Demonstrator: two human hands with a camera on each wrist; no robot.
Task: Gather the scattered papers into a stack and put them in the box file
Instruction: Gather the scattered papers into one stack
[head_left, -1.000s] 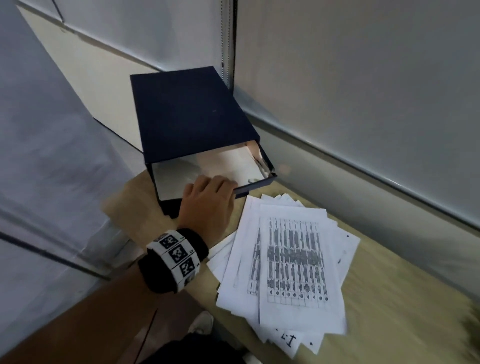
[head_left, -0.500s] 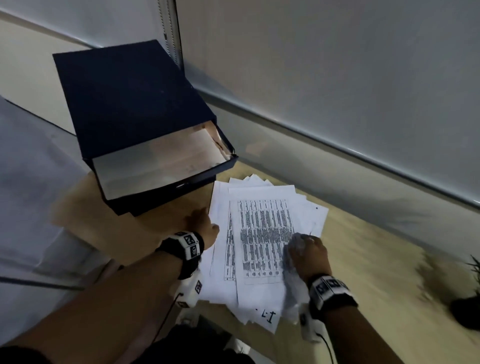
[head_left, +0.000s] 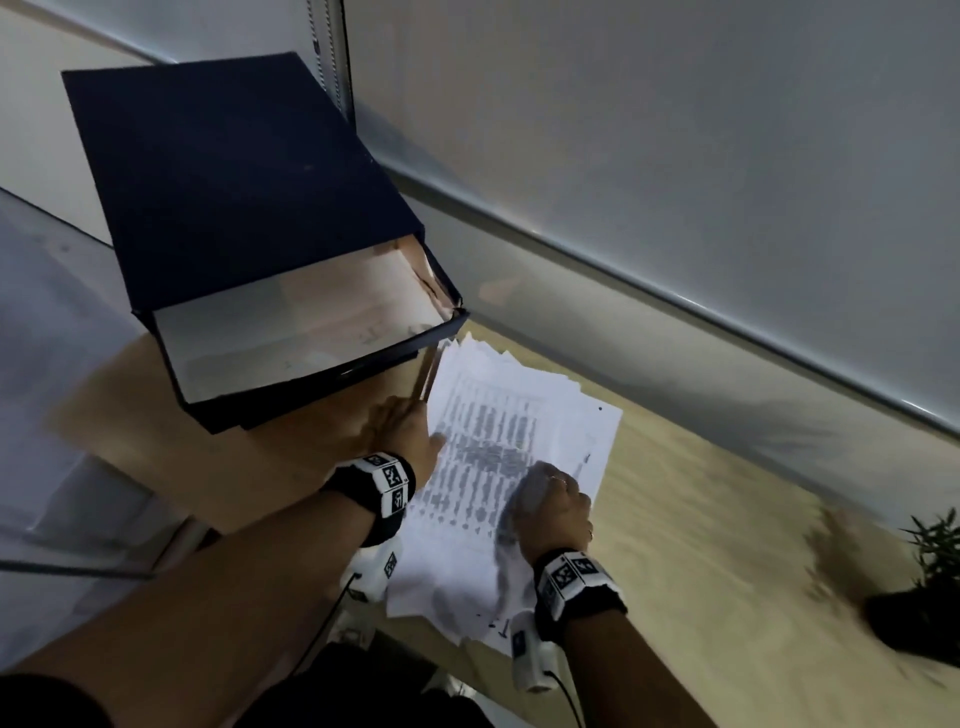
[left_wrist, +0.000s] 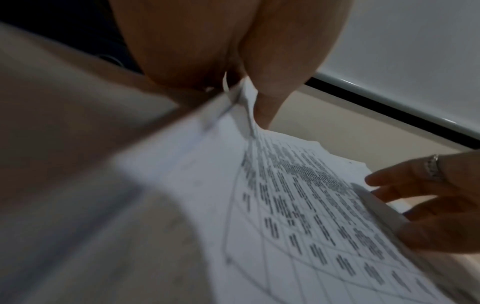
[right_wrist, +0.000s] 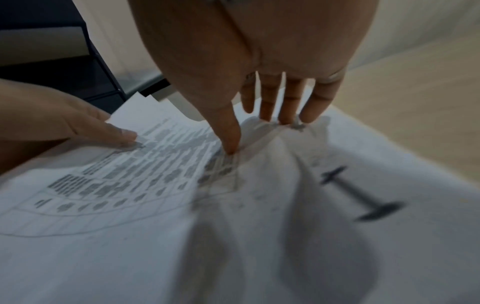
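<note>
A loose pile of printed papers (head_left: 519, 415) lies on the wooden table (head_left: 727, 571), just in front of the dark blue box file (head_left: 234, 182). The file lies flat with its open, pale-lined end towards me. My left hand (head_left: 415, 431) is at the pile's left edge, and in the left wrist view my left hand (left_wrist: 241, 90) pinches that edge of the papers (left_wrist: 298, 205). My right hand (head_left: 545, 488) holds the right edge slightly raised. In the right wrist view my right hand (right_wrist: 259, 133) has its thumb on top of the papers (right_wrist: 130, 185) and its fingers behind the lifted edge.
A small dark potted plant (head_left: 930, 582) stands at the table's right end. A grey wall panel (head_left: 675, 156) runs close behind the table. The table's left edge drops off beside the box file. Bare wood lies between the papers and the plant.
My left hand left the box file's opening and came down to the pile's left edge. My right hand came in on the right edge, and the sheets have drawn closer together.
</note>
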